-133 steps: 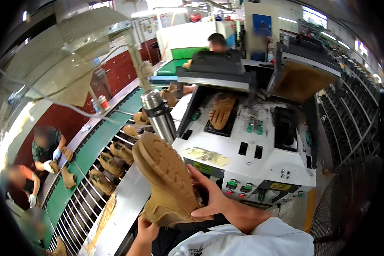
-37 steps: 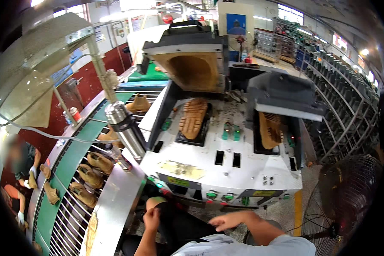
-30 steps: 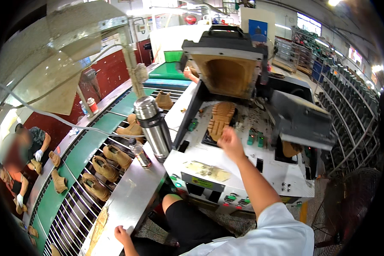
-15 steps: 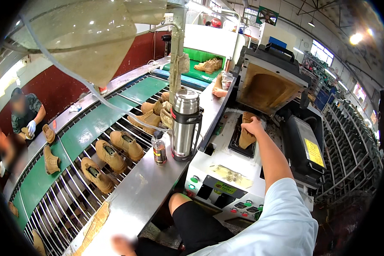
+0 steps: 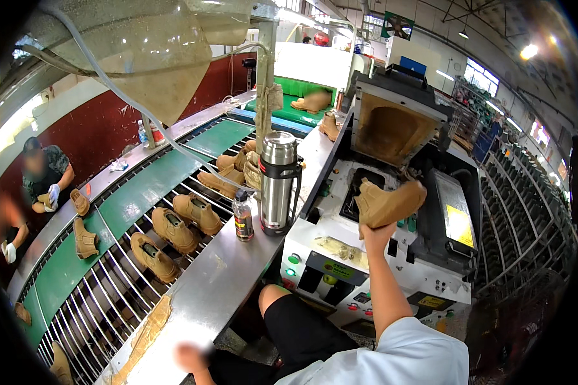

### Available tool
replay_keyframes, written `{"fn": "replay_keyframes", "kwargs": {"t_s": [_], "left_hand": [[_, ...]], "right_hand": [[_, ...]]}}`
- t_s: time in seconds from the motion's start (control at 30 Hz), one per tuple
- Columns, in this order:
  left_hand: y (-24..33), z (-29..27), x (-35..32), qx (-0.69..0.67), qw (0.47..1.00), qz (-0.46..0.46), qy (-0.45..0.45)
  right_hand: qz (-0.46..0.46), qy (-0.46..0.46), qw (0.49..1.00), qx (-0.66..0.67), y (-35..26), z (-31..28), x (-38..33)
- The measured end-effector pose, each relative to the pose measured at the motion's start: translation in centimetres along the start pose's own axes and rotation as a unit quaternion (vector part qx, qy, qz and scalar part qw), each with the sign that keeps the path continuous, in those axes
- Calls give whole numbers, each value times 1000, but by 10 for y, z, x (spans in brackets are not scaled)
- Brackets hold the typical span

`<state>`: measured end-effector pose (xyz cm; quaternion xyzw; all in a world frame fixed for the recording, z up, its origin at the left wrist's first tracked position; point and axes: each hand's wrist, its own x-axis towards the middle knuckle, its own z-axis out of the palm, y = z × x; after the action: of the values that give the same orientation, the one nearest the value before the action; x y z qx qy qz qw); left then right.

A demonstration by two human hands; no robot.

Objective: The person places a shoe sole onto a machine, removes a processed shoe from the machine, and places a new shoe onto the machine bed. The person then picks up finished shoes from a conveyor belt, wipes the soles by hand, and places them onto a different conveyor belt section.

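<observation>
My right hand [image 5: 377, 235] is closed around a tan boot [image 5: 392, 203], lifted above the white pressing machine [image 5: 315, 251] with its sole tilted to the right. Beneath and beside the boot lies the machine's dark recessed bed [image 5: 348, 208], partly hidden. The machine's padded lid [image 5: 392, 131] stands raised behind it. At the lower edge, my left hand [image 5: 191, 357] is by the metal ledge [image 5: 228, 273]; its fingers are smeared, so their pose is unclear.
A steel thermos [image 5: 279, 186] and a small dark bottle [image 5: 243, 217] stand on the ledge. Several tan boots [image 5: 173, 230] rest on the roller conveyor [image 5: 106, 301] with its green belt [image 5: 122, 192]. Two people work across it; one wears a white glove [image 5: 54, 192]. A dark rack [image 5: 520, 218] stands right.
My right hand has raised the boot out of the machine's bed and turned it sideways, sole to the right. The view has shifted slightly; my left hand stays near the ledge.
</observation>
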<state>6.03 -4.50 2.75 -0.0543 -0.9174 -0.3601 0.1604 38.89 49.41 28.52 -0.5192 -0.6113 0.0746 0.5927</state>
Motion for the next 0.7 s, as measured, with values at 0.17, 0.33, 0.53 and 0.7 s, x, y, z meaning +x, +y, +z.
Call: {"fn": "replay_keyframes", "kwargs": {"t_s": [0.17, 0.33, 0.53, 0.7], "left_hand": [[151, -15, -20, -372, 895, -106, -224], [304, -56, -16, -676, 558, -56, -478], [205, -80, -9, -763, 534, -145, -334], [54, -116, -27, -693, 680, -225, -86]], "right_hand": [[91, -197, 939, 266, -40, -4, -36], [38, -570, 746, 343, -173, -48, -94], [-216, -663, 645, 313, -225, -61, -108], [-158, -283, 946, -17, -46, 26, -23]]}}
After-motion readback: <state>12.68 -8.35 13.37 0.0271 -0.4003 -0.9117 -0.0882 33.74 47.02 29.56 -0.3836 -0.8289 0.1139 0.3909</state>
